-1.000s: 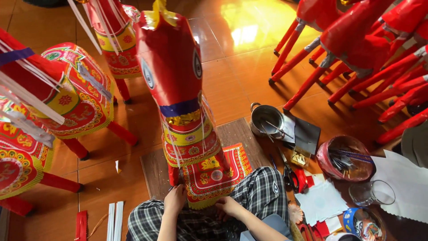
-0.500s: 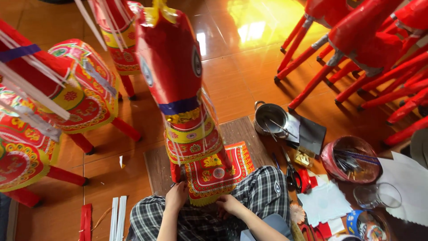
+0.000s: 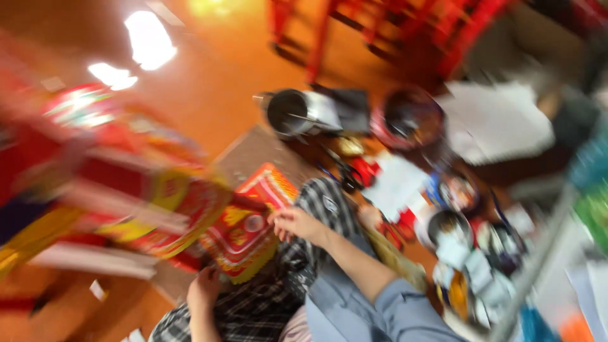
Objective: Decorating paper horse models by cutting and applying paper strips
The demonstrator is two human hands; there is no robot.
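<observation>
steady the red and gold paper horse (image 3: 244,231) over the checked lap with left hand (image 3: 204,288) gripping its lower edge, right hand (image 3: 294,221) fingers pinched on its top rim, turning slowly to avoid tearing.

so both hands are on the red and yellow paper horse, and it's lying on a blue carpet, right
Not quite. The head view shows the left hand and right hand on the red and yellow paper horse, but what lies around it is an orange-brown wooden floor, not a blue carpet. The picture is blurred, so the exact grip is unclear.
</observation>
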